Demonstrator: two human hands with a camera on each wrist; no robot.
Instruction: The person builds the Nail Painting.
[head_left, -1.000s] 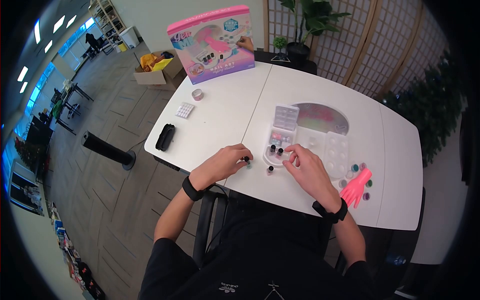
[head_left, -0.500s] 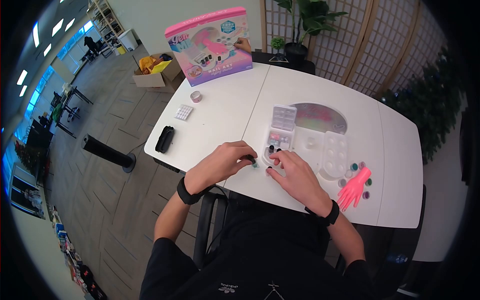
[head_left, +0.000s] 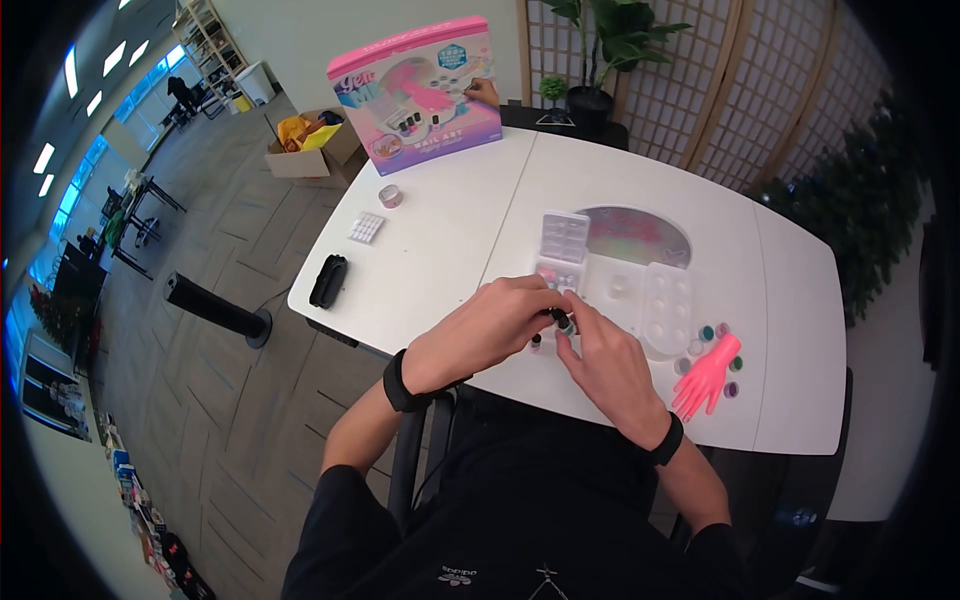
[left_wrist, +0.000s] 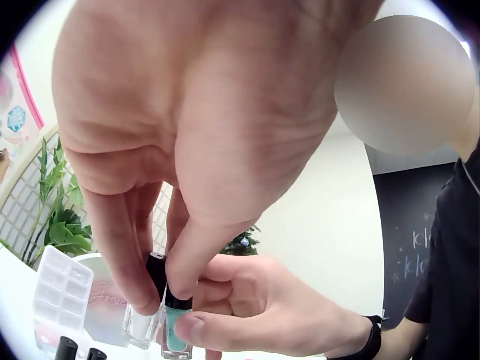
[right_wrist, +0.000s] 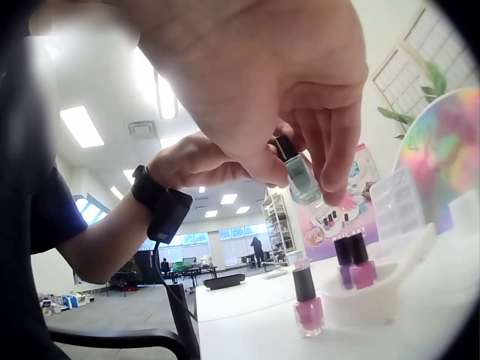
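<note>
My left hand [head_left: 490, 328] meets my right hand [head_left: 612, 375] in front of the white tray. Seen from the left wrist, my left hand [left_wrist: 202, 112] pinches the black caps of a clear bottle [left_wrist: 139, 330] and a teal polish bottle [left_wrist: 178, 334], side by side. My right hand [left_wrist: 277, 319] grips the teal bottle, its thumb against the glass. A pink polish bottle [right_wrist: 308, 315] stands upright on the table; another pink one [right_wrist: 363, 273] and a purple one [right_wrist: 344, 274] stand in the tray's rounded end. The fingers partly hide both held bottles.
Right of the tray's white palette [head_left: 668, 310] lie a pink model hand [head_left: 708, 375] and several small pots. On the table's left are a black case [head_left: 328, 281], a white bead-like sheet [head_left: 366, 228] and a round tub [head_left: 390, 197]; a printed box [head_left: 420, 95] stands behind.
My left hand has moved right, carrying the teal bottle to my right hand. My right hand dipped left toward the pink bottle, then drew back slightly and now grips the teal bottle.
</note>
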